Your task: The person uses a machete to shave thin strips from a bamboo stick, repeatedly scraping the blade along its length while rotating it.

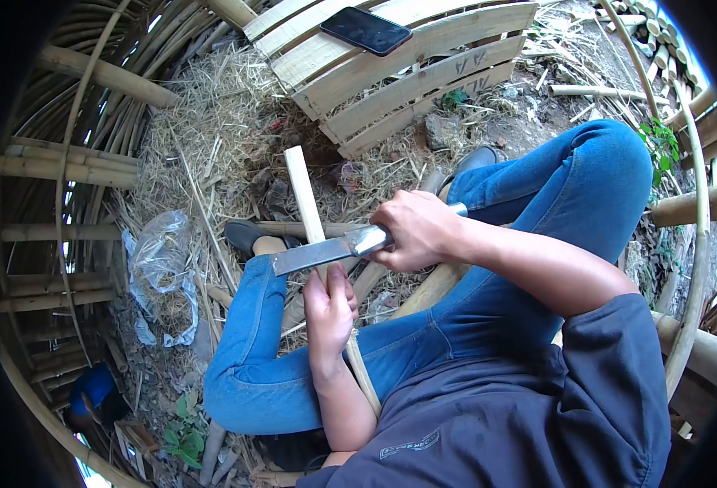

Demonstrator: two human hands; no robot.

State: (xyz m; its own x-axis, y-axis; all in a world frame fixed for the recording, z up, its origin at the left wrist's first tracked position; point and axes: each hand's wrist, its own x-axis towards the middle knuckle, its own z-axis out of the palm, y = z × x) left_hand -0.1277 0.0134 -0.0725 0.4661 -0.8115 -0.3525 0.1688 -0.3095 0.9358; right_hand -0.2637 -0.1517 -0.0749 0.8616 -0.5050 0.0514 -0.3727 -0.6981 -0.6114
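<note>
My right hand point(415, 232) is wrapped round the handle of a broad, straight-bladed knife point(311, 256). Its metal blade points left and lies across a pale bamboo strip point(303, 191), just above my left hand point(332, 307). That hand is closed round the strip, thumb up near the blade's edge. From my grip the strip's top end rises away from me, while its lower part runs along my left forearm towards my waist. Both hands are over my crossed legs in blue jeans point(277, 382).
A black phone point(365, 31) lies on a slatted wooden crate point(415, 85) ahead. Straw and wood shavings cover the ground, with a clear plastic bag point(163, 252) on the left. Cut bamboo poles point(655, 37) are stacked at the far right. Bamboo walls point(65, 171) stand close by.
</note>
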